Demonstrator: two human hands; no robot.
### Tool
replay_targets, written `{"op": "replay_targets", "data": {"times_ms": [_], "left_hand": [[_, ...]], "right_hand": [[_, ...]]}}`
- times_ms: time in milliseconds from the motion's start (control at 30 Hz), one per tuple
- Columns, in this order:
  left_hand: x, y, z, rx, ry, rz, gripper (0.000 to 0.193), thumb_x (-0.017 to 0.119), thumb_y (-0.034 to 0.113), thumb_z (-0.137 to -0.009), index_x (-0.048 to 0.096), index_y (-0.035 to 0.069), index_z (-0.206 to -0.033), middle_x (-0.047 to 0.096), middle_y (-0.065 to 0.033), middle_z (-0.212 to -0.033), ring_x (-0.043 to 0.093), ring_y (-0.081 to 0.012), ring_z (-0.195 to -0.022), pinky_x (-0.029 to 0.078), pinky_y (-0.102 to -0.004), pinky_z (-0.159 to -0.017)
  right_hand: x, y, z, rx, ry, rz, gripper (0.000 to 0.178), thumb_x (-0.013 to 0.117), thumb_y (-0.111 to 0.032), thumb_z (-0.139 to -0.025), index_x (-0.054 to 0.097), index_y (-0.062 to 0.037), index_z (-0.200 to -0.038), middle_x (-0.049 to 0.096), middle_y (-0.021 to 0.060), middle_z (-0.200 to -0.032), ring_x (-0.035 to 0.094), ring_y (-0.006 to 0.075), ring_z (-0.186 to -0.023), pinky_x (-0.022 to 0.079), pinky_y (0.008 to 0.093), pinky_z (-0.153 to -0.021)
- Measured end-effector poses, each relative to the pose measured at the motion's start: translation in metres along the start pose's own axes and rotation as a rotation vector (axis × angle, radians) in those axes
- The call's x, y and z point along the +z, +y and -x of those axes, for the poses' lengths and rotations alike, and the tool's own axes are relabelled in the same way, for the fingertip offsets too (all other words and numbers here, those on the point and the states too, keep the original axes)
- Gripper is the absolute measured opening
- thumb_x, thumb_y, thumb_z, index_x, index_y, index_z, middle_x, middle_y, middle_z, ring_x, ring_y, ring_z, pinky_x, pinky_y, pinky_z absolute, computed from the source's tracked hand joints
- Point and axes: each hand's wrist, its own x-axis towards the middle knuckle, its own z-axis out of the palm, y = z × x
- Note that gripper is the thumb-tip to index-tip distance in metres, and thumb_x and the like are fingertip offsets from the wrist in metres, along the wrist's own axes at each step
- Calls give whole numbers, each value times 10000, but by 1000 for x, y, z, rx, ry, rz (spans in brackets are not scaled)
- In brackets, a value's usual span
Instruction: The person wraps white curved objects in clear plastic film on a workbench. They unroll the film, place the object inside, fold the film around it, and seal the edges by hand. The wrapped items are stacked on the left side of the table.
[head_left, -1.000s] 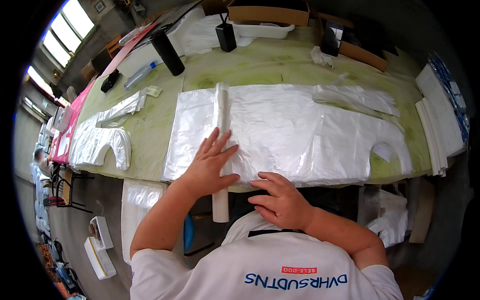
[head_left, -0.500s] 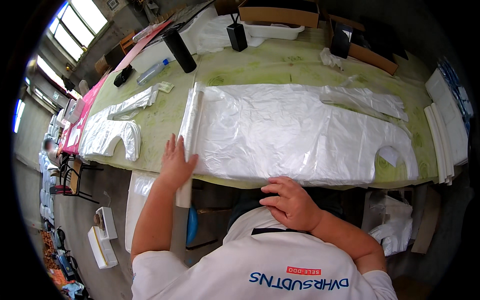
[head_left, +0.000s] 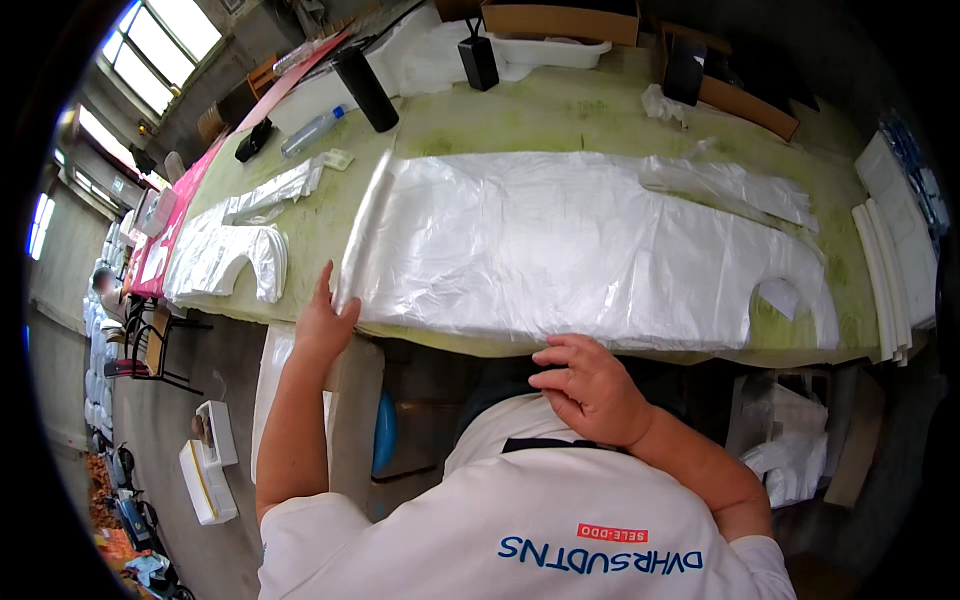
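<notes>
White bags (head_left: 560, 250) are lying flat on the green table (head_left: 540, 110), a roll (head_left: 364, 230) resting along their left end; the film is looking light, limp and slippery, probably easy to tear, and calling for a flat, broad hold by the roll. The left hand (head_left: 325, 325) is spreading, thumb apart, beside the roll's near end, contact unclear, while the right hand (head_left: 595, 390) is hovering empty, fingers loosely bent, by the front edge.

Bare tablecloth (head_left: 318, 222) between plastic bags (head_left: 560, 240)
</notes>
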Motion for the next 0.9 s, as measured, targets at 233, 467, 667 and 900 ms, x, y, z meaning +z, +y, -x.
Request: {"op": "replay_targets", "data": {"times_ms": [233,467,667,900], "left_hand": [[10,101,67,-260,-346,1234,594,401,271,-1015,281,172,-1589,641,-114,-1092,630,-170,-794,563,-324,-640],[83,157,119,-220,-671,1428,781,484,147,-956,95,231,-1628,553,-115,-1285,601,-176,-950,552,-332,-746],[72,154,156,-182,-736,1278,917,566,140,-889,46,261,-1635,459,-84,-1454,537,-183,-1146,549,-331,-806],[90,136,164,-54,-579,1241,1002,658,131,-881,6,212,-1638,474,-131,-1361,500,-206,-1215,413,-374,-1046]], "right_hand": [[7,-5,6,382,45,-439,289,659,-26,-921,640,-50,-1208,669,100,-1164,643,213,-1049,527,314,-907],[6,-10,-1,958,-53,-1086,460,519,-318,-1060,470,-47,-1429,605,79,-1253,606,158,-1094,518,332,-916],[13,-2,-1,1137,44,-1248,511,555,-381,-1033,484,-33,-1400,596,93,-1249,614,190,-1074,518,353,-877],[35,4,-15,1119,14,-1181,341,580,-337,-1034,585,-30,-1182,651,82,-1064,634,169,-905,534,334,-815]]}}
